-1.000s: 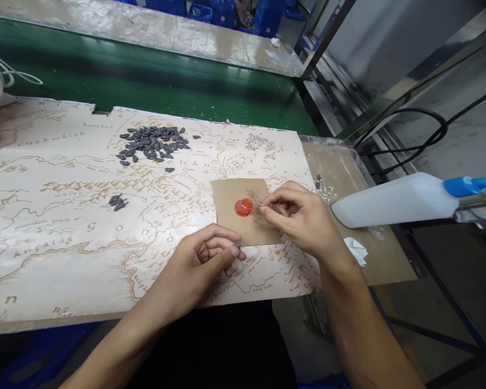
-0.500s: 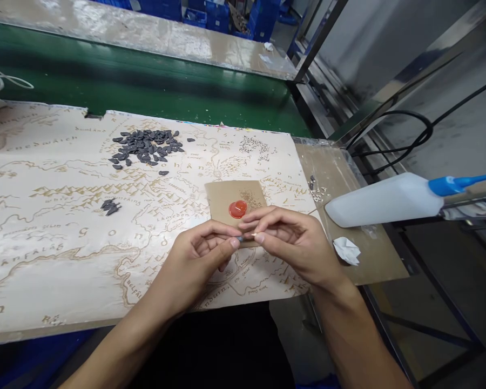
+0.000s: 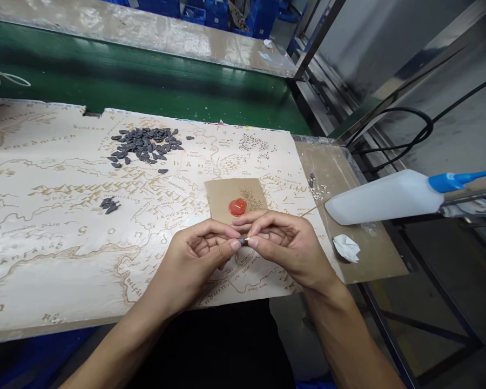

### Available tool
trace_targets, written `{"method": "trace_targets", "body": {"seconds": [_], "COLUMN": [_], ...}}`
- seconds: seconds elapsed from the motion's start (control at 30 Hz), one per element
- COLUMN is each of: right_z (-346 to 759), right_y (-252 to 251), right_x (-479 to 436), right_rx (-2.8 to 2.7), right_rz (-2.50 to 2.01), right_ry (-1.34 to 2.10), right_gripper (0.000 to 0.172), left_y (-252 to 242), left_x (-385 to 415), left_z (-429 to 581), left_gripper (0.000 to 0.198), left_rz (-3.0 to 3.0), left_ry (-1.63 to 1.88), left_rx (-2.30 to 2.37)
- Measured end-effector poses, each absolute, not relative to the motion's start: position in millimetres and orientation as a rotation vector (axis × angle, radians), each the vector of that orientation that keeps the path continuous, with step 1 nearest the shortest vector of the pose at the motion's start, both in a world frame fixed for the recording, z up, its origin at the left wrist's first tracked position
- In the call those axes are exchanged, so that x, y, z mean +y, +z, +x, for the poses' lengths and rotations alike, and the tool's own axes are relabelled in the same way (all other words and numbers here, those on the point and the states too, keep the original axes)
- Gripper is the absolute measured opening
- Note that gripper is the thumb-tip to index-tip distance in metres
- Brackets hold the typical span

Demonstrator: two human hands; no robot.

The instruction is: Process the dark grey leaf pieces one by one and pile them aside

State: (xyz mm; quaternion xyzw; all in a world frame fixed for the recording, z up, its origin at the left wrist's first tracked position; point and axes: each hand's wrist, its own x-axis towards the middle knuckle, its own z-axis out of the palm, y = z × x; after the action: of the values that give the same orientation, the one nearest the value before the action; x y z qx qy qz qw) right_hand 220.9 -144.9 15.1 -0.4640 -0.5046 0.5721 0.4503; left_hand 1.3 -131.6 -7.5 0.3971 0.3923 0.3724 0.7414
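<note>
My left hand [image 3: 204, 251] pinches a small dark grey piece [image 3: 243, 241] between thumb and forefinger. Close against it, my right hand [image 3: 287, 246] is closed on a tiny pale piece [image 3: 248, 239], whose tip meets the grey piece. Just beyond my fingers lies a brown cardboard square [image 3: 218, 194] bearing a glossy red-orange blob [image 3: 237, 206] and a scatter of dark specks. A pile of dark grey leaf-shaped pieces [image 3: 146, 143] rests further off to the left, with a smaller cluster [image 3: 109, 205] nearer. Tiny pale pieces [image 3: 254, 143] are spread behind the cardboard.
A map-printed sheet [image 3: 65, 232] covers the table. To the right lie a white bottle with a blue nozzle [image 3: 384, 199], a crumpled tissue [image 3: 346, 248] and a few small bits [image 3: 318, 190]. Behind runs a green belt [image 3: 146, 78]. White cable [image 3: 8, 78] loops in at far left.
My right hand has moved slightly left, bringing the tiny pale piece from just apart to against the grey piece. The view has shifted a little.
</note>
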Motion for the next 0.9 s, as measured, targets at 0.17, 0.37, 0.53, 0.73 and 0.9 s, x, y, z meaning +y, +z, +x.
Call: {"method": "trace_targets", "body": {"seconds": [0.17,0.37,0.53,0.73,0.9], "right_z": [218.7,217.9,216.3,212.2,209.3], "right_y": [13.4,15.1,16.9,14.6,14.4], "right_x": [-144.5,-144.3,-144.0,-140.8,-138.6], "right_rx": [-1.262,-1.272,-1.281,-1.273,-1.282], "right_rz": [-1.132,-1.119,-1.118,-1.069,-1.064], "right_ry": [1.416,1.424,1.422,1.441,1.440], "right_gripper": [0.014,0.013,0.011,0.005,0.006], "left_y": [-6.3,-4.1,1.1,2.8,1.5], "left_x": [-130.9,-130.8,-130.8,-130.6,-129.9], "left_z": [-0.8,-2.2,-1.7,-3.1,-8.1], "left_gripper": [0.027,0.029,0.026,0.022,0.022], "left_rz": [0.876,0.887,0.868,0.858,0.897], "left_ry": [0.818,0.821,0.867,0.900,0.922], "left_rx": [0.861,0.875,0.878,0.870,0.870]}}
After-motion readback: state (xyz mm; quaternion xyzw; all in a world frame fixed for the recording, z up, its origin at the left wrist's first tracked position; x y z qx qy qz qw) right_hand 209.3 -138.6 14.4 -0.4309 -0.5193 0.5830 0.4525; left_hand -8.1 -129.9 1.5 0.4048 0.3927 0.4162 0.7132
